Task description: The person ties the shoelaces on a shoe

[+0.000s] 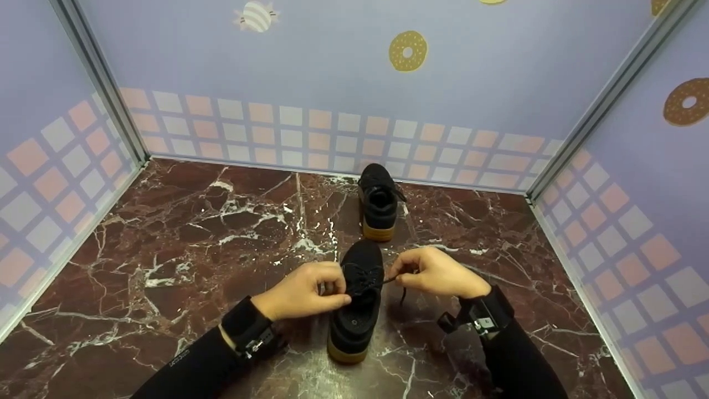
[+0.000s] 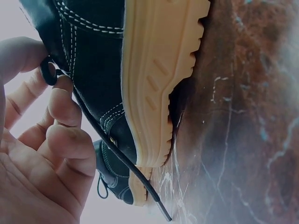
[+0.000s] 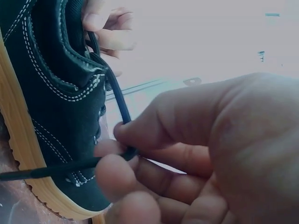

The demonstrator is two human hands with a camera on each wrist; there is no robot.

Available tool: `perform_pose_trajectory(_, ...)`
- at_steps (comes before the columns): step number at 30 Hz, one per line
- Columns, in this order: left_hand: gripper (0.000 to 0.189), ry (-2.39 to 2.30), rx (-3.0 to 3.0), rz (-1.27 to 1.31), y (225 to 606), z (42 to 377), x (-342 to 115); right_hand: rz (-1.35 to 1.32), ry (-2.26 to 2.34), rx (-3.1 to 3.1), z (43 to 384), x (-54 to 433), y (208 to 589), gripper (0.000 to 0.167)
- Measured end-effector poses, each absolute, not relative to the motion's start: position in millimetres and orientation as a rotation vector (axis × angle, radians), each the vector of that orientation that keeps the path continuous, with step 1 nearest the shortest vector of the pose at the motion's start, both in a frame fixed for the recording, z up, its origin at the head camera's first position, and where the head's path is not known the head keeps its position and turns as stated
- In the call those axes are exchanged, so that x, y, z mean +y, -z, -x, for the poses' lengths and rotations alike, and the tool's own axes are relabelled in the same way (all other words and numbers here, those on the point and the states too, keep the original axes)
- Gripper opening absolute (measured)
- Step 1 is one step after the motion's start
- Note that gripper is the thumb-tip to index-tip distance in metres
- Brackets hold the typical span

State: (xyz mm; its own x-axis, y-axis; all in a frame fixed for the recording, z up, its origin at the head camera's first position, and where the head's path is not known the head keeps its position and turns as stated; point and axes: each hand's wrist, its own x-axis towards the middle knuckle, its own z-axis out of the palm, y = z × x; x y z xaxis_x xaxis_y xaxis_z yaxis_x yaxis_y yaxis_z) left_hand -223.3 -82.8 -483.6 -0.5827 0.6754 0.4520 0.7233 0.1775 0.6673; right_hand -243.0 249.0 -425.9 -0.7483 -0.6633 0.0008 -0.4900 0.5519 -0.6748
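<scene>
A black shoe [image 1: 360, 327] with white stitching and a tan rubber sole [image 2: 154, 84] stands on the floor between both hands, toe pointing away. At its left side my left hand [image 1: 310, 291] pinches a black shoelace in a small loop; the lace's loose end [image 2: 124, 156] hangs down along the shoe's side. On the right, my right hand [image 1: 435, 271] pinches the other shoelace [image 3: 119, 95] between thumb and fingers. That lace runs taut from the shoe's opening to the fingertips, its tail hanging free past them.
Another black shoe [image 1: 378, 202] stands just beyond the first one's toe, close to the back wall [image 1: 332, 72]. Side walls with pink and white squares enclose the dark red marbled floor [image 1: 183, 233]. Each wrist wears a black strap with a small camera.
</scene>
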Motion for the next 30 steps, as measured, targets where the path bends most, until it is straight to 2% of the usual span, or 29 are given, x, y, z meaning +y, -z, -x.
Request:
perform_pose_trajectory(5,0.02,1.4,-2.377,1.403,484,224,-83,0.96,1.043,2.508,243,245,428,0.024)
perform_pose_trajectory(15,0.023,1.413,-2.37,1.394,483,223,-82,0.991,1.111,2.478,242,242,433,0.012)
perform_pose_trajectory(22,0.025,1.438,-2.465,1.253,480,219,-79,0.905,1.249,2.465,242,237,436,0.014)
perform_pose_trajectory(30,0.02,1.375,-2.549,1.062,478,215,-70,0.818,1.411,2.405,242,232,440,0.01)
